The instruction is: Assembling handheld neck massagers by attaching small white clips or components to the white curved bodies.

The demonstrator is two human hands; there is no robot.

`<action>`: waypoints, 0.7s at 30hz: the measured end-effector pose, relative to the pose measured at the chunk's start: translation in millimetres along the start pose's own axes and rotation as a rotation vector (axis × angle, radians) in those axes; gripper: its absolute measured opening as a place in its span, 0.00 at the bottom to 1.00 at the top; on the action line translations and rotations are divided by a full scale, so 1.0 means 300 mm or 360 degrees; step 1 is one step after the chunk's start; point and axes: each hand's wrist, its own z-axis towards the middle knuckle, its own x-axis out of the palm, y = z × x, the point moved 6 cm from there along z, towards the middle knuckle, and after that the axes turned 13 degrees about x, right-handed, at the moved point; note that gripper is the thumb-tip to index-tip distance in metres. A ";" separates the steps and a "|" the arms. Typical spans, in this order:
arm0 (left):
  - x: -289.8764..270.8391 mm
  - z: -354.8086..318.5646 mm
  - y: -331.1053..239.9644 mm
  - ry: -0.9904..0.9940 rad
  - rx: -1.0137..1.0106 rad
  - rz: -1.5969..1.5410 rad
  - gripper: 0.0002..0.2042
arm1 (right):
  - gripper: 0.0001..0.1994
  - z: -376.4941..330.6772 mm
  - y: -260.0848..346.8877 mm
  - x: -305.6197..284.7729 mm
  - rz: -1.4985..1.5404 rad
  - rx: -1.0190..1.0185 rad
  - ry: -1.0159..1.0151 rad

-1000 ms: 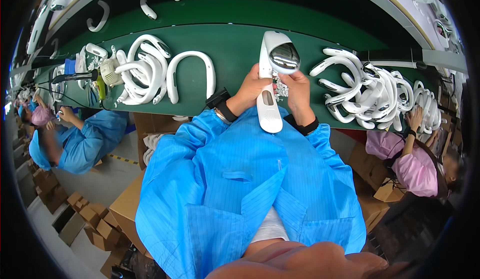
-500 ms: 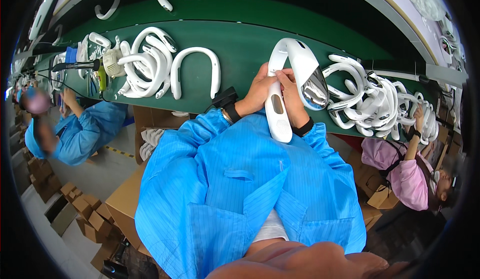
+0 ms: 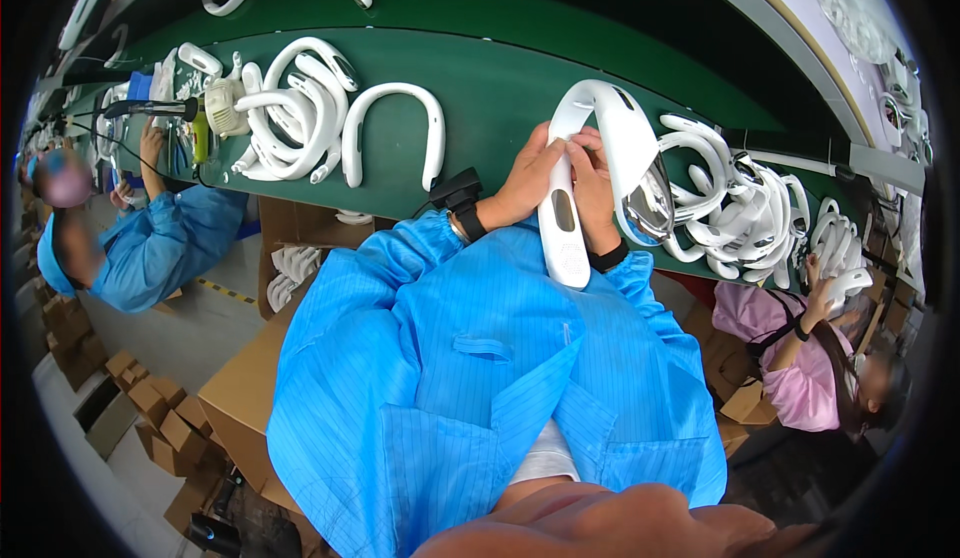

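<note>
Steady two-handed handling seems the way to do this well: let the left hand (image 3: 525, 178) brace the glossy white plastic U-shaped neckband (image 3: 630, 143) by its flat arm (image 3: 566, 253), so that the right hand (image 3: 595, 196) can work finely at the inner edge. The rounded end with the mirror-silver face (image 3: 648, 208) hangs out to the right, so it is wise to mind its swing (the tangled heap of white curved plastic bands (image 3: 750, 208) lies on that side) and to press gently, as the shiny surfaces would probably mark easily.

The neckband is held up in front of the blue cloth smock (image 3: 460, 288), by the near edge of the dark green tabletop (image 3: 490, 88), its flat arm slanting down toward the wearer. The left hand is closed around the upper part of that arm. The right hand's fingers are curled in, narrowly spaced, tips at the arm's inner edge beside the left thumb; whether they pinch something small there, I cannot tell
</note>
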 end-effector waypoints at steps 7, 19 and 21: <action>0.018 -0.005 -0.016 0.0126 0.0009 0.0189 0.16 | 0.04 0.010 0.112 -0.018 -0.0025 0.0369 0.0226; 0.041 0.013 -0.121 0.0162 0.0537 0.0875 0.13 | 0.11 0.025 0.079 -0.032 -0.0743 -0.0091 0.0133; 0.053 0.015 -0.145 0.0176 0.0563 0.0903 0.12 | 0.10 0.015 0.063 -0.028 -0.0500 -0.0051 0.0073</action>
